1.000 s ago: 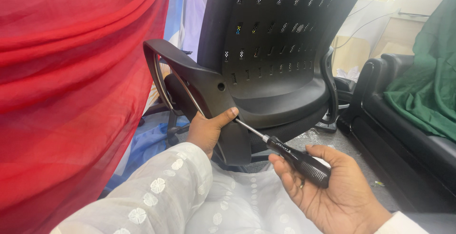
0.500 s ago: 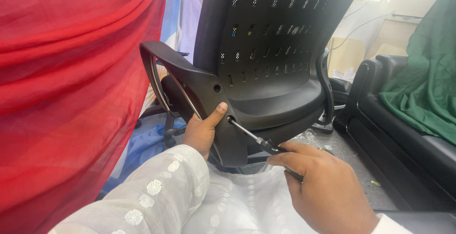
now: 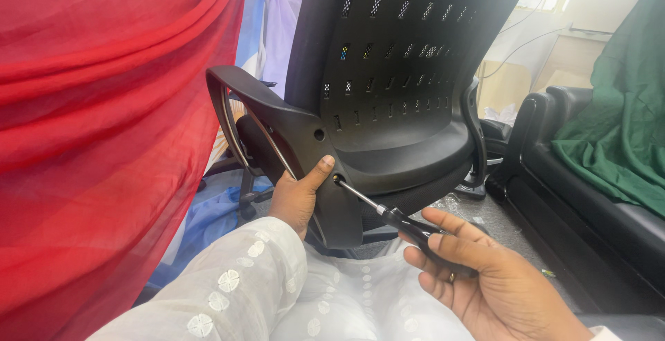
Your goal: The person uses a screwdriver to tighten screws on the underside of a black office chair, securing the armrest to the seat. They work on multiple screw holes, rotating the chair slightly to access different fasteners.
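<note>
A black office chair [image 3: 402, 64] with a perforated back stands in front of me. My left hand [image 3: 299, 195] holds the lower part of its left armrest bracket [image 3: 305, 140], thumb pressed beside a screw hole. My right hand [image 3: 485, 272] grips the black handle of a screwdriver [image 3: 388, 215]. The metal shaft points up and left, with its tip in the lower hole of the bracket. A second hole shows higher up on the bracket. White embroidered sleeves cover my forearms.
Red cloth [image 3: 104, 126] fills the left side. A black sofa [image 3: 589, 202] draped with green fabric [image 3: 616, 126] stands at the right. Blue cloth lies on the floor under the chair. A cabinet and cables are at the back right.
My right hand has shifted along the screwdriver handle, fingers now looser around it. The screwdriver tip stays at the bracket hole. The left hand keeps its hold on the armrest.
</note>
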